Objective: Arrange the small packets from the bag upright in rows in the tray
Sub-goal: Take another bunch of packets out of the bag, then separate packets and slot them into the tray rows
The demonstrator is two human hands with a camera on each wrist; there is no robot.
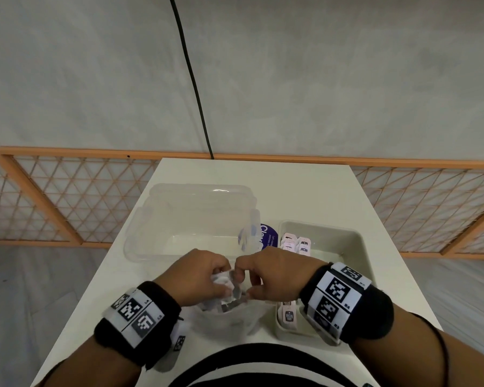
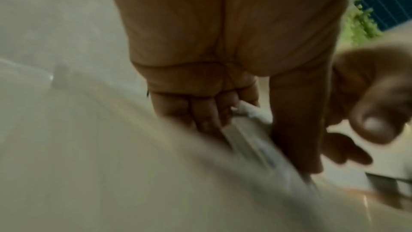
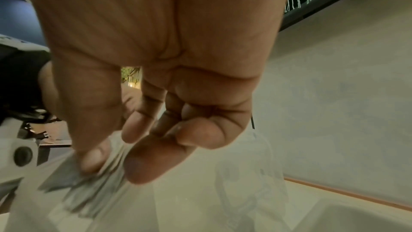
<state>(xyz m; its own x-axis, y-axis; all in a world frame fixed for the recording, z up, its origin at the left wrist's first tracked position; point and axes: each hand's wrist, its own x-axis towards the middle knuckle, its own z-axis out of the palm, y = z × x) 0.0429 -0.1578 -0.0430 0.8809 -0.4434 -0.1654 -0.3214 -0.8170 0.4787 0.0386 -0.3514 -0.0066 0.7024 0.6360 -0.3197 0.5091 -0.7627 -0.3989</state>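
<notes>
At the near edge of the tabletop (image 1: pixel 263 177), close to the body: left hand (image 1: pixel 199 277) clenched on the crumpled mouth of the clear bag (image 1: pixel 227 319), thumb and fingers pinching its strip edge in the left wrist view. Right hand (image 1: pixel 274 275) touching the left, fingertips pinched on the opposite lip of the same mouth. Cannot tell from the blurred right wrist view whether with anything more in that pinch. Looks like opening the bag for the next pick, not yet carrying anything to the tray (image 1: pixel 358 241).

Judged partway, nearer the start than the end. Already upright in the tray, just right of the bag: a short double row of pale pink packets (image 1: pixel 294 243) against its far left side, and a few more at its near left end, partly hidden under the right wrist. Right half of the tray floor bare. Still to move: dark and white shapes showing through the bag film below the hands, too blurred to count.

Farther out: a clear plastic box (image 1: pixel 185 219) just beyond the hands, nothing visible inside. A purple printed card (image 1: pixel 268 236) between box and tray. Beyond the tabletop, an orange lattice rail (image 1: pixel 67 196), a grey wall and a black cable (image 1: pixel 190 74) running down it.

In the way: little. Nothing between bag and tray. Likely trouble only from the limp, narrow bag mouth, and from the right wrist hanging over the standing near packets, easy to knock flat.
</notes>
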